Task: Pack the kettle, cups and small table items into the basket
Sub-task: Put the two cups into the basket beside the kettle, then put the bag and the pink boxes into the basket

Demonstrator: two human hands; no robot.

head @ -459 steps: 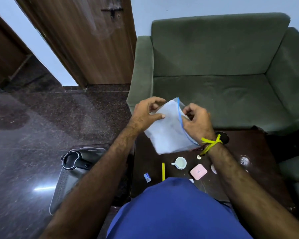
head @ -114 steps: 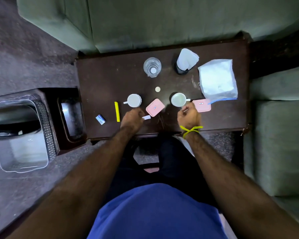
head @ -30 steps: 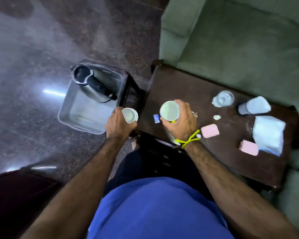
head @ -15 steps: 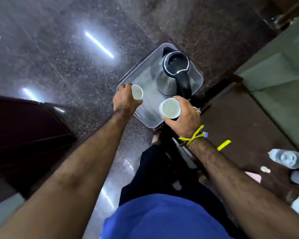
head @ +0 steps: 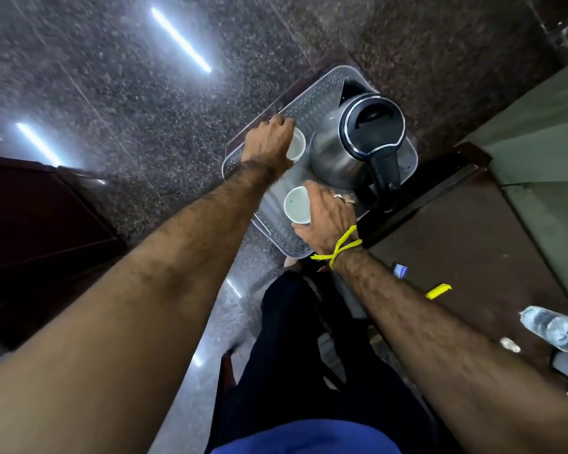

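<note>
A clear perforated plastic basket [head: 312,96] sits on the floor beside the dark table [head: 466,231]. A steel kettle [head: 358,142] with a black lid and handle stands in its far right part. My left hand [head: 269,139] grips a small white cup [head: 296,145] inside the basket, just left of the kettle. My right hand [head: 328,217] holds a second white cup [head: 297,204] low over the basket's near part. A yellow stick [head: 437,290], a small blue packet [head: 400,270] and a glass [head: 554,327] lie on the table.
A green sofa [head: 545,126] runs along the far side of the table. Dark furniture [head: 30,224] stands at the left on the polished stone floor [head: 112,93]. A small pale disc [head: 509,345] lies near the glass.
Both hands have gone lower and farther into the basket with their cups. The left cup now sits right beside the kettle; the right cup is near the basket's front.
</note>
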